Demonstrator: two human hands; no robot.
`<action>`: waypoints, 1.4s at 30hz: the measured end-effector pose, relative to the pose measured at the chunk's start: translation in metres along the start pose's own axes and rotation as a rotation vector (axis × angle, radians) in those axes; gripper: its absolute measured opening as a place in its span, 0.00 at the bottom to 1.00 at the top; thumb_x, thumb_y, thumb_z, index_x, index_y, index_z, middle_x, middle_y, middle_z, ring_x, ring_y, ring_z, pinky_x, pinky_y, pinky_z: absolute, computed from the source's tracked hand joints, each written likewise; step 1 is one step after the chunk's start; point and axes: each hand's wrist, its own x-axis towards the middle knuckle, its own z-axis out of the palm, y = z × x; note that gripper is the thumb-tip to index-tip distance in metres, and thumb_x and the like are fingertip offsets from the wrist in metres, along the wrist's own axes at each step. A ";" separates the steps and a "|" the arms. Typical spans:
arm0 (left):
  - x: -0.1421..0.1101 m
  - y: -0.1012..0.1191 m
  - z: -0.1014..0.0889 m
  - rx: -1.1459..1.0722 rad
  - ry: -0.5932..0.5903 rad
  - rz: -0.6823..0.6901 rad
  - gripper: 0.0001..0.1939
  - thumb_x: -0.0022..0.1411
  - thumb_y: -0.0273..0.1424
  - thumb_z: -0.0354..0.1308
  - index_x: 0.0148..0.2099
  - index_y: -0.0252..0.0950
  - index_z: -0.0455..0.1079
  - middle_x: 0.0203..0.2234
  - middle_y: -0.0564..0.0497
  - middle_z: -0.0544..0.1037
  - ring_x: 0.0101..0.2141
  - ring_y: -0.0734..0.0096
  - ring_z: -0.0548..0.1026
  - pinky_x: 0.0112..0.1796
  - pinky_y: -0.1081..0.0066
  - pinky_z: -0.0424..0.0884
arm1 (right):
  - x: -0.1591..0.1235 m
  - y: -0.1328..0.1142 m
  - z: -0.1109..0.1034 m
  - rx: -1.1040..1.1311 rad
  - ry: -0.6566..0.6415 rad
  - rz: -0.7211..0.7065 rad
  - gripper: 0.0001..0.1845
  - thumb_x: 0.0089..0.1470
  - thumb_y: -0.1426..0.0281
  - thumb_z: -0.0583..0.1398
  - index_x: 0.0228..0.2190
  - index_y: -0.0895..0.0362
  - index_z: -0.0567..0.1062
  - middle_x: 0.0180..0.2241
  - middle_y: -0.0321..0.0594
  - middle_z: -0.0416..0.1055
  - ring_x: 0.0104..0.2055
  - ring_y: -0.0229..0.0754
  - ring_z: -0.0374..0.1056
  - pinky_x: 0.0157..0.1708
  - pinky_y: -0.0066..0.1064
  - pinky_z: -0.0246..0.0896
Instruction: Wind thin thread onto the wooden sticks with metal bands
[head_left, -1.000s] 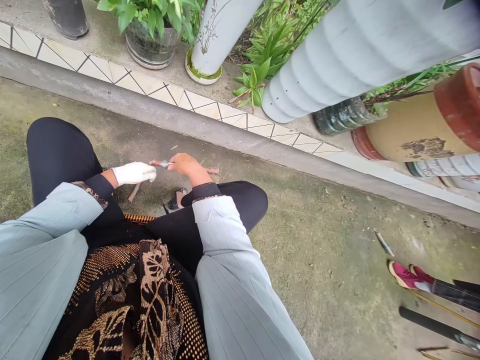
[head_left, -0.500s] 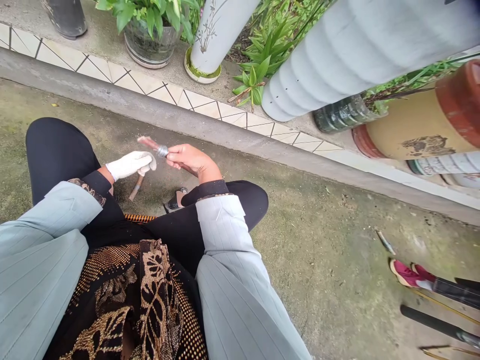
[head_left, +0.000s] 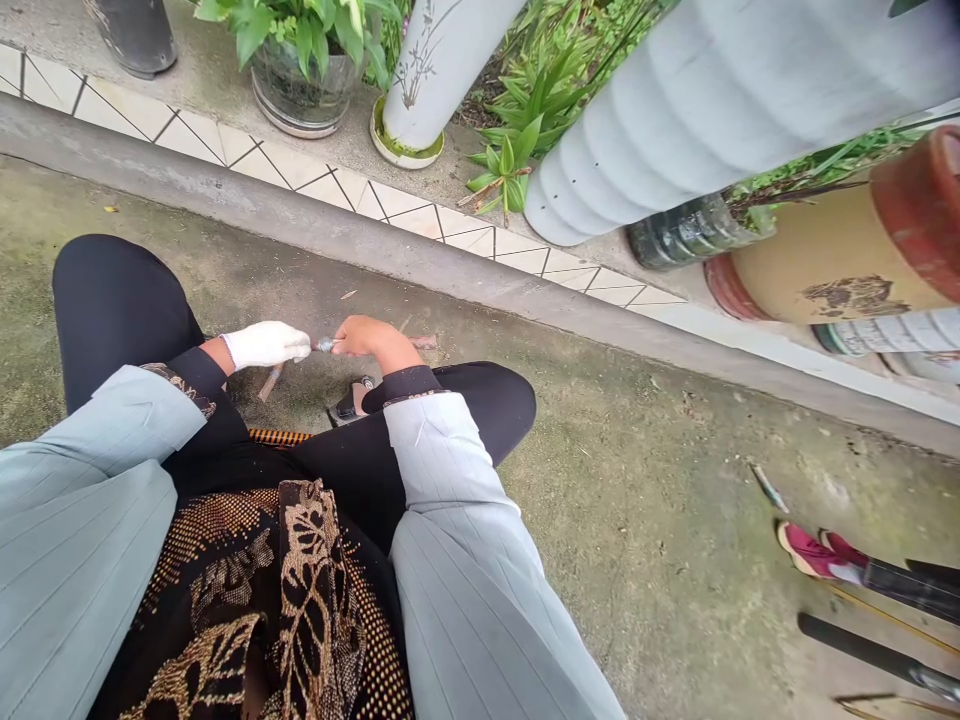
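My left hand (head_left: 266,345) wears a white glove and is closed around one end of a thin reddish-brown stick. My bare right hand (head_left: 366,337) grips the same stick, whose far end (head_left: 424,342) pokes out past my wrist. A small silvery metal piece (head_left: 324,344) shows on the stick between the two hands. Both hands are low, just above the concrete ground (head_left: 637,480), between my knees in black trousers. A second brown stick (head_left: 268,383) lies on the ground under my left hand. A black sandal (head_left: 351,400) shows below my right wrist.
A tiled kerb (head_left: 420,222) runs across in front of me, with potted plants (head_left: 304,60), a white vase (head_left: 439,70), a large white ribbed pot (head_left: 697,100) and a tan and red jar (head_left: 847,250). At the right, another person's pink shoe (head_left: 814,552) and dark rods (head_left: 877,650).
Half a second ago my right hand held the stick tilted up off the ground. It is now lowered and level, with the gloved hand closed on its other end.
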 end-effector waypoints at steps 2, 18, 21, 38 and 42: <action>-0.002 0.000 -0.002 -0.110 -0.017 0.074 0.19 0.66 0.40 0.45 0.32 0.36 0.71 0.24 0.52 0.73 0.25 0.73 0.67 0.28 0.75 0.60 | -0.003 0.003 -0.001 0.064 -0.206 -0.097 0.08 0.55 0.69 0.61 0.31 0.61 0.79 0.24 0.37 0.72 0.23 0.32 0.60 0.28 0.28 0.54; -0.006 0.018 -0.013 -0.501 0.121 0.005 0.17 0.65 0.40 0.50 0.34 0.33 0.73 0.27 0.51 0.76 0.25 0.76 0.69 0.30 0.76 0.63 | -0.007 0.021 -0.013 0.835 0.458 -0.143 0.11 0.58 0.64 0.58 0.35 0.60 0.74 0.24 0.35 0.66 0.23 0.31 0.57 0.25 0.25 0.52; -0.006 0.020 -0.015 -0.384 0.116 -0.004 0.17 0.64 0.39 0.48 0.32 0.34 0.72 0.25 0.53 0.75 0.26 0.75 0.69 0.32 0.76 0.63 | 0.001 0.019 -0.012 0.373 0.439 0.042 0.10 0.56 0.66 0.59 0.35 0.59 0.77 0.30 0.41 0.73 0.29 0.36 0.64 0.31 0.28 0.54; -0.002 -0.005 -0.007 -0.921 0.329 -0.045 0.21 0.62 0.47 0.55 0.34 0.31 0.69 0.19 0.54 0.67 0.20 0.78 0.62 0.24 0.76 0.63 | -0.019 0.016 -0.012 0.759 -0.054 -0.623 0.15 0.51 0.60 0.65 0.29 0.60 0.73 0.23 0.31 0.67 0.22 0.29 0.57 0.24 0.23 0.53; -0.003 0.004 -0.006 -0.955 0.178 -0.006 0.22 0.64 0.47 0.54 0.35 0.31 0.71 0.17 0.55 0.64 0.18 0.79 0.60 0.21 0.78 0.60 | -0.013 0.022 -0.018 1.043 0.476 -0.443 0.17 0.59 0.56 0.58 0.36 0.58 0.71 0.25 0.32 0.65 0.22 0.29 0.55 0.23 0.22 0.52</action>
